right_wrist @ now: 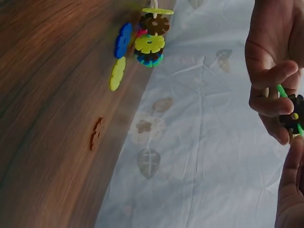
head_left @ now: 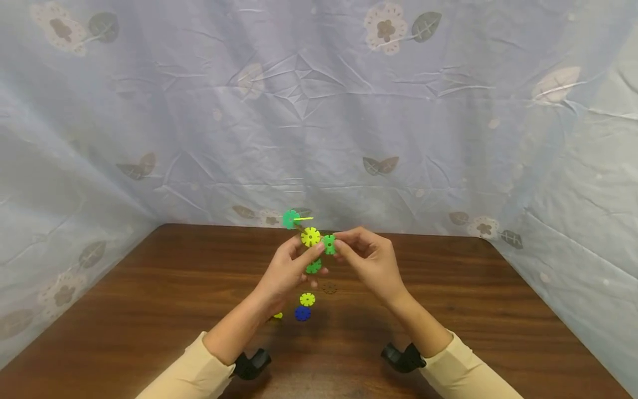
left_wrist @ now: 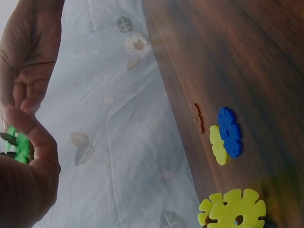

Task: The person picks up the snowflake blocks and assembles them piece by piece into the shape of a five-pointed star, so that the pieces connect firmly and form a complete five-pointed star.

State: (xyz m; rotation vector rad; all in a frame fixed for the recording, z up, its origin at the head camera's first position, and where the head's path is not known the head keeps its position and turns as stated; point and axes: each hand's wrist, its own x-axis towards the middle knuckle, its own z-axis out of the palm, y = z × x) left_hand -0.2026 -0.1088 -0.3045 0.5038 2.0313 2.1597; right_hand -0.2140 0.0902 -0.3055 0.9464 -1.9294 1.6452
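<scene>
My left hand (head_left: 284, 271) holds a small cluster of joined notched plastic discs above the table. A yellow disc (head_left: 310, 237) faces me by the thumb, and a teal-green disc (head_left: 291, 219) stands out at the upper left. Lower in the cluster, a green disc (head_left: 313, 266) shows between the fingers. My right hand (head_left: 376, 263) pinches a bright green disc (head_left: 329, 244) between thumb and forefinger, right at the left thumb tip. Fingers partly hide the cluster; a dark disc (right_wrist: 298, 114) within it shows in the right wrist view.
On the wooden table (head_left: 448, 299) below lie a loose yellow disc (head_left: 307, 299), a blue disc (head_left: 302, 313) and a brown disc (head_left: 329, 288). More joined discs (right_wrist: 149, 43) appear beyond the blue one in the right wrist view. A patterned curtain (head_left: 309, 138) encloses the table.
</scene>
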